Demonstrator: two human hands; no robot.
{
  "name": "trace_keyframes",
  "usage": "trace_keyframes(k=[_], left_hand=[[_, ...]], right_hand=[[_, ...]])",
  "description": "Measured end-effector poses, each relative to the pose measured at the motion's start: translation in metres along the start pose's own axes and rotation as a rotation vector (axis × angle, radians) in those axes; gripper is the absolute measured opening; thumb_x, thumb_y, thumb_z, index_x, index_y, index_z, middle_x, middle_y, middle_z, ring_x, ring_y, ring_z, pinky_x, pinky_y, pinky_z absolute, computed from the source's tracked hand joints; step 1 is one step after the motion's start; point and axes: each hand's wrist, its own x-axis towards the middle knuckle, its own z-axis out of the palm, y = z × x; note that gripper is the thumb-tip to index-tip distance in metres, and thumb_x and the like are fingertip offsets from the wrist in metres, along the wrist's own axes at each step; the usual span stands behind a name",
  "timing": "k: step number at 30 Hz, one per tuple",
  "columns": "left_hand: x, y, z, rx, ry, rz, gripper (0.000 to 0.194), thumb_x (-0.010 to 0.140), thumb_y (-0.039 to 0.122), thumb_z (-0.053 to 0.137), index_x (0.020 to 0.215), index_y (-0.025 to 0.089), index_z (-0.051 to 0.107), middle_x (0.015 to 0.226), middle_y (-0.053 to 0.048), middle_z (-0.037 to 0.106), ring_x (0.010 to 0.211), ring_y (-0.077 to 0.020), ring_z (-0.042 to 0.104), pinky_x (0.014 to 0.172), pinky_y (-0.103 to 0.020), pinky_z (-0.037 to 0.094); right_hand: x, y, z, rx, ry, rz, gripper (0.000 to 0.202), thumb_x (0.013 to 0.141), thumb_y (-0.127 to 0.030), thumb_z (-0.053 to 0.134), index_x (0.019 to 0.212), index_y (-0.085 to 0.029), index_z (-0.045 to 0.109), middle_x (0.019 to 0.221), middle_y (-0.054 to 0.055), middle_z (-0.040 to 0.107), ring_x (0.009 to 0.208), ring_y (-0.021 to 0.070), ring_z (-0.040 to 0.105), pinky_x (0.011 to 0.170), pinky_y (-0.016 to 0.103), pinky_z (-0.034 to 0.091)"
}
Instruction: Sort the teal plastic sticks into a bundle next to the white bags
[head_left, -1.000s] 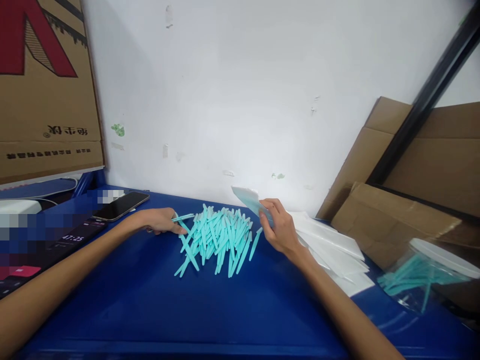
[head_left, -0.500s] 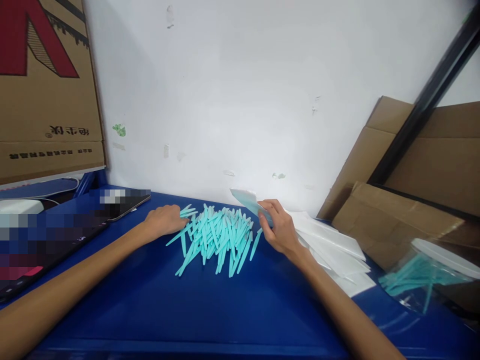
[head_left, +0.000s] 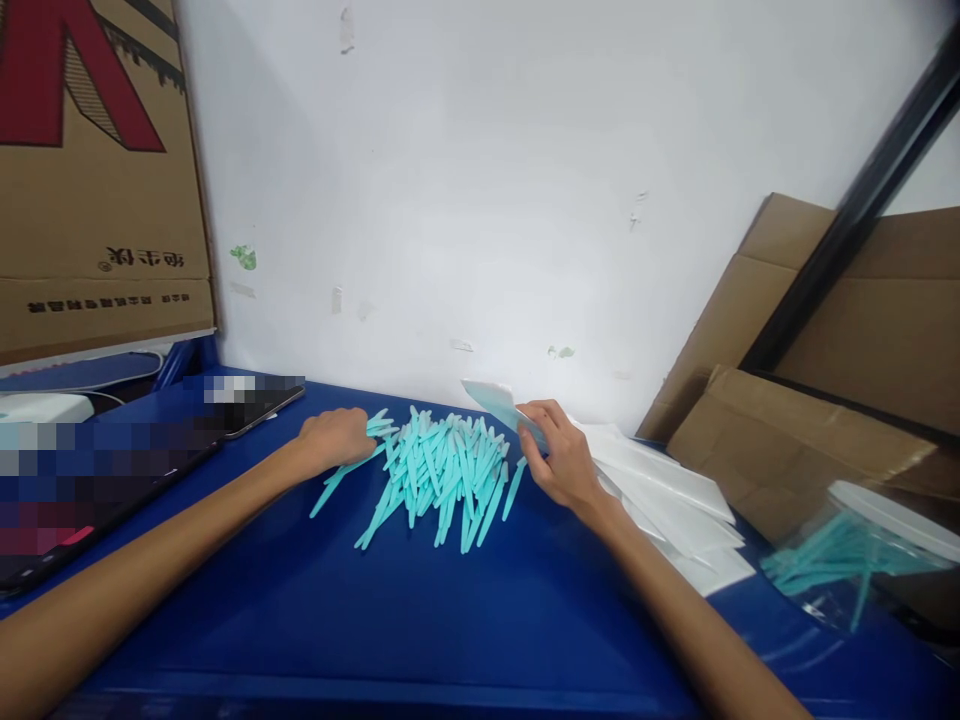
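A heap of turquoise sticks [head_left: 446, 470] lies on the blue table [head_left: 420, 620]. At the heap's left edge my left hand [head_left: 336, 440] is closed around several turquoise sticks, whose ends stick out past the fingers to the right; other sticks slant out below the hand. To the right of the heap, my right hand [head_left: 553, 447] pinches a thin white and pale-blue bag [head_left: 491, 398] between thumb and fingers, its free end tilted up to the left. White bags [head_left: 660, 495] lie in a fanned stack beside and behind my right wrist.
A clear jar [head_left: 840, 565] with a white lid and turquoise sticks lies tilted at the right, near cardboard [head_left: 787, 450]. A dark device with a partly blurred screen [head_left: 112, 490] is on the left, below a large printed carton [head_left: 105, 200]. A white wall stands behind.
My left hand has shifted slightly, and a stick below it has moved out to the left of the heap. My right hand keeps the bag in nearly the same place.
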Motion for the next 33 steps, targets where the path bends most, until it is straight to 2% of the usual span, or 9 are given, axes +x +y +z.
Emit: trace_keyframes(k=[5, 8, 12, 16, 20, 24, 26, 29, 33], left_hand=[[-0.001, -0.002, 0.001, -0.031, -0.004, 0.019, 0.030, 0.074, 0.042, 0.055, 0.084, 0.017, 0.066, 0.083, -0.016, 0.070, 0.083, -0.0324, 0.067, 0.072, -0.038, 0.048], [0.001, -0.007, 0.002, -0.059, -0.003, 0.031, 0.041, 0.081, 0.046, 0.048, 0.098, 0.013, 0.064, 0.090, -0.019, 0.070, 0.084, -0.0328, 0.067, 0.069, -0.036, 0.048], [0.008, -0.014, -0.001, -0.109, -0.019, 0.040, 0.053, 0.087, 0.044, 0.038, 0.121, 0.005, 0.051, 0.096, -0.022, 0.070, 0.079, -0.0308, 0.068, 0.063, -0.034, 0.047], [0.011, -0.015, -0.005, -0.222, -0.070, 0.083, 0.052, 0.089, 0.037, 0.037, 0.129, 0.005, 0.039, 0.092, -0.017, 0.071, 0.072, -0.0243, 0.068, 0.056, -0.028, 0.047], [0.011, -0.011, -0.003, -0.447, -0.088, 0.109, 0.038, 0.085, 0.034, 0.045, 0.116, 0.012, 0.046, 0.075, -0.010, 0.068, 0.061, -0.0214, 0.064, 0.050, -0.026, 0.044], [0.013, -0.005, 0.009, -0.378, 0.006, 0.098, 0.023, 0.079, 0.041, 0.052, 0.084, 0.018, 0.055, 0.066, -0.006, 0.061, 0.051, -0.0186, 0.055, 0.046, -0.028, 0.033], [0.013, -0.002, 0.014, -0.356, 0.007, 0.085, 0.029, 0.076, 0.048, 0.055, 0.071, 0.020, 0.052, 0.061, -0.006, 0.058, 0.049, -0.0182, 0.052, 0.046, -0.028, 0.029], [0.012, 0.003, 0.016, -0.288, -0.010, 0.072, 0.039, 0.073, 0.057, 0.057, 0.062, 0.021, 0.047, 0.058, -0.005, 0.055, 0.048, -0.0179, 0.051, 0.047, -0.029, 0.028], [0.009, 0.007, 0.013, -0.231, -0.019, 0.061, 0.039, 0.070, 0.057, 0.059, 0.061, 0.021, 0.046, 0.060, -0.006, 0.056, 0.051, -0.0185, 0.053, 0.048, -0.029, 0.029]], right_hand=[[0.000, 0.000, 0.000, 0.001, -0.015, 0.006, 0.027, 0.095, -0.019, 0.045, 0.119, -0.025, 0.055, 0.108, 0.008, 0.060, 0.086, 0.0214, 0.063, 0.073, 0.035, 0.052], [0.000, 0.000, 0.000, 0.001, -0.021, 0.006, 0.027, 0.095, -0.019, 0.046, 0.120, -0.025, 0.055, 0.109, 0.008, 0.060, 0.088, 0.0217, 0.063, 0.074, 0.035, 0.052], [0.000, 0.001, -0.001, -0.002, -0.012, 0.004, 0.027, 0.095, -0.019, 0.046, 0.120, -0.025, 0.055, 0.108, 0.007, 0.060, 0.087, 0.0215, 0.063, 0.072, 0.035, 0.051], [0.000, 0.001, -0.001, 0.003, -0.015, 0.005, 0.027, 0.095, -0.019, 0.046, 0.120, -0.025, 0.055, 0.108, 0.007, 0.060, 0.086, 0.0211, 0.063, 0.072, 0.034, 0.051], [0.000, -0.001, -0.001, 0.010, -0.034, 0.002, 0.027, 0.095, -0.019, 0.046, 0.120, -0.025, 0.054, 0.109, 0.007, 0.060, 0.087, 0.0209, 0.063, 0.073, 0.034, 0.051], [0.000, -0.001, -0.001, 0.015, -0.051, 0.013, 0.028, 0.095, -0.019, 0.046, 0.121, -0.025, 0.054, 0.109, 0.007, 0.060, 0.086, 0.0205, 0.063, 0.072, 0.034, 0.051], [-0.001, -0.001, -0.001, 0.016, -0.054, 0.018, 0.028, 0.095, -0.019, 0.045, 0.121, -0.026, 0.054, 0.109, 0.007, 0.060, 0.086, 0.0208, 0.063, 0.073, 0.034, 0.051], [0.000, -0.001, -0.001, 0.014, -0.060, 0.016, 0.028, 0.095, -0.018, 0.045, 0.120, -0.026, 0.054, 0.109, 0.007, 0.060, 0.087, 0.0209, 0.063, 0.073, 0.034, 0.051], [0.000, -0.002, -0.002, 0.021, -0.073, 0.005, 0.028, 0.094, -0.017, 0.045, 0.120, -0.025, 0.054, 0.109, 0.007, 0.060, 0.089, 0.0209, 0.063, 0.074, 0.034, 0.051]])
